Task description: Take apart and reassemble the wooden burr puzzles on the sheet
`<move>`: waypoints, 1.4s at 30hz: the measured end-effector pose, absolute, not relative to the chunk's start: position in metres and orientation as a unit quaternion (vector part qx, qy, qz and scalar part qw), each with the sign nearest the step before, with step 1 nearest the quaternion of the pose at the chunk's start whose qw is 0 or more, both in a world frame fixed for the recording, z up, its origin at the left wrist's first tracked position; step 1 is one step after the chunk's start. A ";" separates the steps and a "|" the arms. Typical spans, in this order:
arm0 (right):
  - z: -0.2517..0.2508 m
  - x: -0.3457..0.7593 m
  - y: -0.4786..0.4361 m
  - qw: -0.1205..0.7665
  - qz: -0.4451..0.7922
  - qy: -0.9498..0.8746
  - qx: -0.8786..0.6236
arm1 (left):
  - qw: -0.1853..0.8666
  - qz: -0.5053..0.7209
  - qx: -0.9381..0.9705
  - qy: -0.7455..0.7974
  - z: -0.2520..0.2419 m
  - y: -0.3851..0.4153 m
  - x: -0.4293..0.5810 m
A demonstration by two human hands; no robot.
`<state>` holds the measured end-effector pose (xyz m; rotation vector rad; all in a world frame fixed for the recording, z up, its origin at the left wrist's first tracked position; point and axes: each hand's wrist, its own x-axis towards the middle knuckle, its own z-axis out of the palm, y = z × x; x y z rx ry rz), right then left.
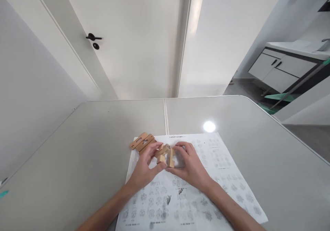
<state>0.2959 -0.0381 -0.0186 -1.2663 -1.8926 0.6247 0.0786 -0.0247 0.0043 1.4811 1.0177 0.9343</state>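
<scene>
We can make out print but read none of it for certain. A single-line heading (177,136) runs along the far edge of the paper sheet (192,198), its characters too small for us to decipher. Short captions (158,222) stand under groups of grey figures on the same sheet, equally blurred. On the flat wooden pieces (146,143) and the wooden blocks (170,158) we see dark marks, but cannot tell whether they are numbers.

It looks like a home: a pale door (134,48) has a black handle (94,37), and a tap (326,40) tops a white cabinet (288,66).
</scene>
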 end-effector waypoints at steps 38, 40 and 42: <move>-0.004 0.307 -0.030 0.422 0.339 -0.612 -0.577 | 0.264 0.210 0.834 0.437 0.002 -0.016 0.067; -0.007 0.305 -0.031 0.395 0.311 -0.646 -0.575 | 0.260 0.203 0.840 0.431 0.000 -0.017 0.068; -0.012 0.303 -0.031 0.378 0.280 -0.679 -0.563 | 0.260 0.200 0.843 0.427 -0.002 -0.017 0.070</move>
